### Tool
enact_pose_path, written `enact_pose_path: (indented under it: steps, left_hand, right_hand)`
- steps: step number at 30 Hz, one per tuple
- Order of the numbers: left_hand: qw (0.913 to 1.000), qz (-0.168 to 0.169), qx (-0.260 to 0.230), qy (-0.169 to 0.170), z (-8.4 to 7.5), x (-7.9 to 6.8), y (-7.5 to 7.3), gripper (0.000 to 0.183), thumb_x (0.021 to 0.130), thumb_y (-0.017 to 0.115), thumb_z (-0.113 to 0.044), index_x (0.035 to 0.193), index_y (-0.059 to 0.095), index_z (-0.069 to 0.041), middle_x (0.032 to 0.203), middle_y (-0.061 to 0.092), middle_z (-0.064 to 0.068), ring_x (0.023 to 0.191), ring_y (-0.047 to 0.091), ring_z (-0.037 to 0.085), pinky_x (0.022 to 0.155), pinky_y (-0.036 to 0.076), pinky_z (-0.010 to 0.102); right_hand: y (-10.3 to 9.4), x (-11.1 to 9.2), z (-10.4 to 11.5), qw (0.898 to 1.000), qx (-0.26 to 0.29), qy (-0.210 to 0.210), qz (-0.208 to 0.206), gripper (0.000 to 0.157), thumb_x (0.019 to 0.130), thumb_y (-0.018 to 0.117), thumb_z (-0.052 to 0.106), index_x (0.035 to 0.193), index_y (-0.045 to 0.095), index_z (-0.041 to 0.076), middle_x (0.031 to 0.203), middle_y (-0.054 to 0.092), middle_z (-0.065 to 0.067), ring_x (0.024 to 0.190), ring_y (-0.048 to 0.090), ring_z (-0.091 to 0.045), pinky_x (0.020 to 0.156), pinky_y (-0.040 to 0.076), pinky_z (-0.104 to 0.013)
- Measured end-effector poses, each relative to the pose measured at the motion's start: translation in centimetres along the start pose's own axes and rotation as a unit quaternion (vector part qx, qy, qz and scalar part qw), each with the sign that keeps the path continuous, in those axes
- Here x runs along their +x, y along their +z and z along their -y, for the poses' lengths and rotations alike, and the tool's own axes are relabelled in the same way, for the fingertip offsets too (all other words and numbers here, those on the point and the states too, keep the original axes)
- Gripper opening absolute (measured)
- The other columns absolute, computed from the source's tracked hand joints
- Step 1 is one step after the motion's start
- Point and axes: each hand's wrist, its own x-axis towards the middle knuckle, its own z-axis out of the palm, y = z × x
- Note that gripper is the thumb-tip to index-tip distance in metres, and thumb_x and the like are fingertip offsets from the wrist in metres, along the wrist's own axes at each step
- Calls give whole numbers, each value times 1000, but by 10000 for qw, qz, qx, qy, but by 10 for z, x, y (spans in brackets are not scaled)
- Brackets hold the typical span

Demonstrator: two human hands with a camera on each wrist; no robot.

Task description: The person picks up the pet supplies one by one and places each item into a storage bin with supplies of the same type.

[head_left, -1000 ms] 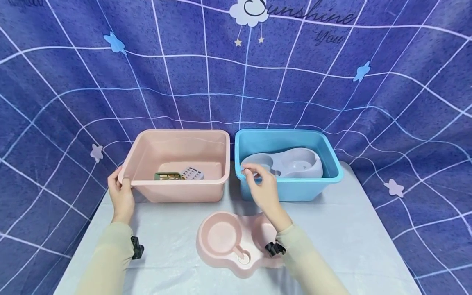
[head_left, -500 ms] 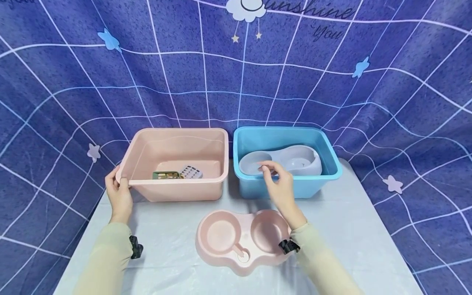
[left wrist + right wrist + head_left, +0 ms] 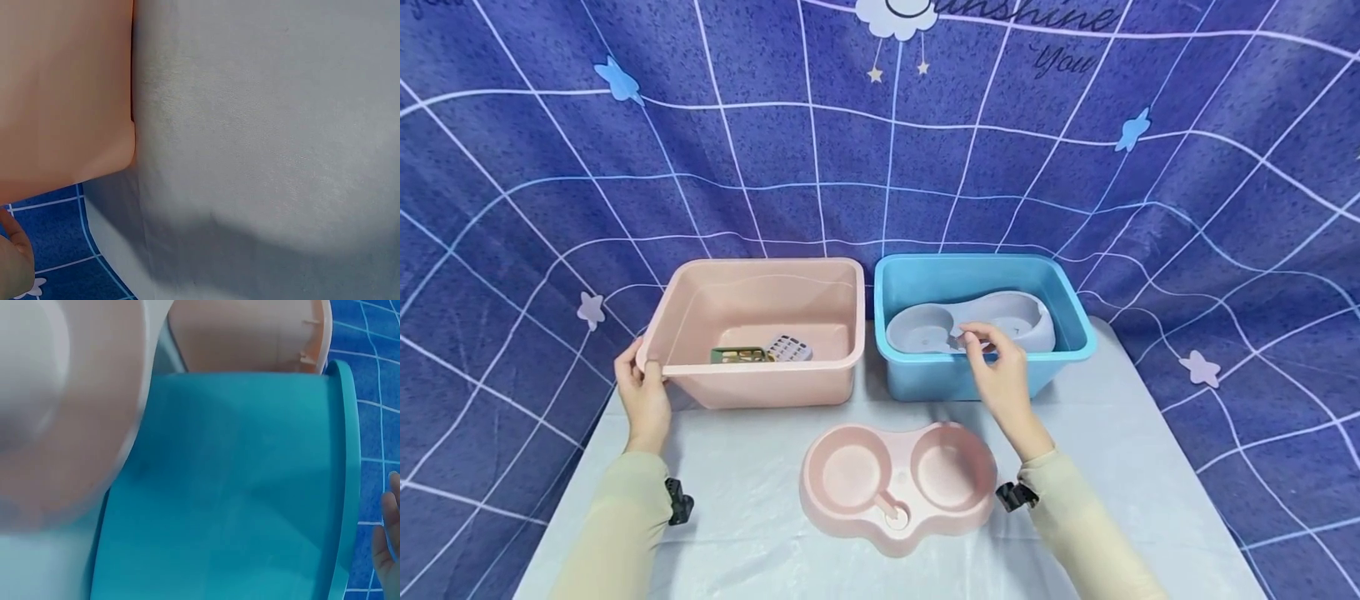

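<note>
on the pale worktop (image 3: 737,500), before the blue curtain (image 3: 760,150), the left-side pink tub (image 3: 767,388) is gripped by the left hand (image 3: 646,397), while by the right-side blue tub (image 3: 932,382) the right hand (image 3: 1004,371) is held narrow, contents unclear.

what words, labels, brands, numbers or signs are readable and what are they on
"Sunshine", on the blue curtain in the head view, the S cut off at the top.
"You", on the curtain, below it.
Lettering at the curtain's top left corner: cut off, not surely readable.
Pink tub, blue tub, pink bowl, grey bowl: none readable.
Green thing and white grid: too small to tell.
</note>
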Motion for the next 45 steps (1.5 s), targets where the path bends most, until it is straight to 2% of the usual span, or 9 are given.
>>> enact_pose_path:
  steps: [10,19,23,28,32,36,40,45]
  left_hand:
    - [9999,-32,-82,53,-1,-3,0,37,95,45,-8,131,41,-9,122,52,12,95,52,15,67,43,17]
    - [9998,106,186,-37,2,1,3,40,94,40,-7,133,40,-16,130,48,10,106,49,19,74,41,19]
    - [9999,36,123,10,10,6,2,40,93,41,-6,132,41,-17,128,49,9,103,50,17,72,42,18]
    - [9999,39,150,39,15,8,0,40,94,42,-8,133,40,-18,128,49,10,104,50,17,73,42,19]
    - [9998,58,168,64,13,7,-1,39,95,43,-9,133,40,-16,129,48,11,104,50,18,72,42,18]
    - [9999,73,123,50,3,2,1,39,95,42,-7,133,39,-13,130,48,13,104,50,19,72,42,19]
    - [9998,86,156,12,-3,-2,2,39,95,42,-7,134,38,-12,130,47,14,104,50,19,72,42,20]
    - [9999,51,142,32,3,1,0,39,95,42,-8,134,39,-12,127,49,13,102,51,18,71,42,19]
  right_hand:
    - [-23,0,-13,9989,-446,50,143,14,92,58,14,100,68,9,87,69,-2,77,59,-12,71,46,-36]
    - [-44,3,-20,9993,-212,301,-37,13,90,59,6,98,69,5,82,69,-8,76,57,-1,70,42,-21]
    - [-53,3,-10,9989,-292,363,-22,13,89,58,1,98,68,-1,83,68,-14,77,56,1,70,40,-21]
    - [-63,4,4,9985,-320,430,-94,13,89,57,-1,97,66,-6,83,67,-19,74,57,-5,70,40,-20]
    - [-69,4,5,9986,-372,313,-229,12,88,57,-4,96,65,-8,80,67,-21,71,57,-5,68,40,-18]
    - [-73,4,0,9984,-388,282,-313,12,87,58,-4,95,65,-8,80,67,-21,70,56,-3,68,41,-16]
    - [-78,4,-2,9973,-481,440,-345,12,89,57,-2,96,65,-8,81,67,-21,70,56,-2,68,42,-14]
    - [-84,5,-4,9948,-622,710,-376,13,90,57,1,98,65,-7,84,66,-22,72,55,1,70,41,-13]
